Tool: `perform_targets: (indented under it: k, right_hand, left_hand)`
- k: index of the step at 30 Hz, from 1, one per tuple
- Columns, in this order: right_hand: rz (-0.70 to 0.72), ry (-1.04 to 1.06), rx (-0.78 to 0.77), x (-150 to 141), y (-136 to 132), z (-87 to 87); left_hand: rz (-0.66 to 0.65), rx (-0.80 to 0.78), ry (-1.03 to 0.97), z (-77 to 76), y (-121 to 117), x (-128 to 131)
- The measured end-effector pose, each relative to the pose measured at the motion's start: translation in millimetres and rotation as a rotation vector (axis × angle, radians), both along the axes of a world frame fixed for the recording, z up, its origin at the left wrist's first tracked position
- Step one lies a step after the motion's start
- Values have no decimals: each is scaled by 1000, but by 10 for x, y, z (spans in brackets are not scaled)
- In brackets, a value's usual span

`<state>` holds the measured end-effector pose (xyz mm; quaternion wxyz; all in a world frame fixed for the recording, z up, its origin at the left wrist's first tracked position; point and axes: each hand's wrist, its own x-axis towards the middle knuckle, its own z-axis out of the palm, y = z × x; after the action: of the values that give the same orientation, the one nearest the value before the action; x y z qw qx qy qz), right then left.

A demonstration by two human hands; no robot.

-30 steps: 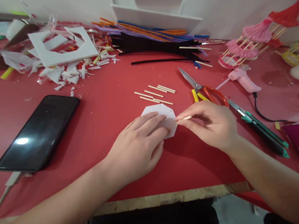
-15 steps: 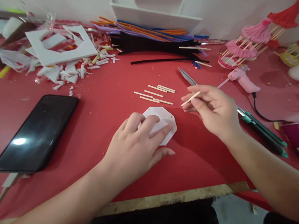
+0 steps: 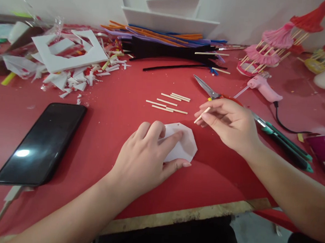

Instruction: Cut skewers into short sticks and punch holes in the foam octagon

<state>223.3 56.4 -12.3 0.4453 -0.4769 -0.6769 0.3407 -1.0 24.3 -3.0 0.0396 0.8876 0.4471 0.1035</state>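
A flat white many-sided piece (image 3: 188, 145) with small holes near its edge lies on the red table. My left hand (image 3: 143, 157) bends over it, index finger pressed on its face and thumb along its near edge; the hand covers its left part. To its upper right, my right hand (image 3: 225, 121) pinches a short wooden stick (image 3: 202, 115) between thumb and fingers, tilted and apart from the white piece. Several similar loose sticks (image 3: 167, 102) lie just beyond the piece. Scissors (image 3: 205, 86) rest behind my right hand, their handles partly hidden.
A phone (image 3: 41, 143) with a cable lies left. White foam scraps (image 3: 70, 51) pile at back left. Pipe cleaners (image 3: 167, 50) lie along the back. A pink glue gun (image 3: 265, 89), a green-black cutter (image 3: 285, 143) and pink-red stick models (image 3: 266, 51) are on the right.
The white piece has turned and shifted slightly right and nearer under my left hand. My right hand has lowered a little to the left, with the stick still pinched; the scissors show more.
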Motion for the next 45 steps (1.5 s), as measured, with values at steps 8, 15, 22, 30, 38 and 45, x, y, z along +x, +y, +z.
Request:
perform_targets:
  k: [8, 15, 22, 30, 38, 45]
  right_hand:
    - [-22, -143, 95, -31, -21, 29]
    - [-24, -298, 196, -25, -21, 55]
    - [-33, -240, 187, -63, -2, -5]
    - [2, -247, 199, -105, -3, -31]
    - [-5, -220, 181, -112, 19, -45]
    - [-15, -232, 169, -109, 22, -42]
  left_hand:
    - [-123, -6, -40, -7, -32, -12]
    - [-105, 7, -2, -43, -54, 10]
    - [-160, 68, -7, -22, -55, 41]
    - [-223, 18, -50, -24, -58, 71]
    - [-222, 24, -54, -21, -67, 67]
    - [-221, 13, -42, -18, -60, 68]
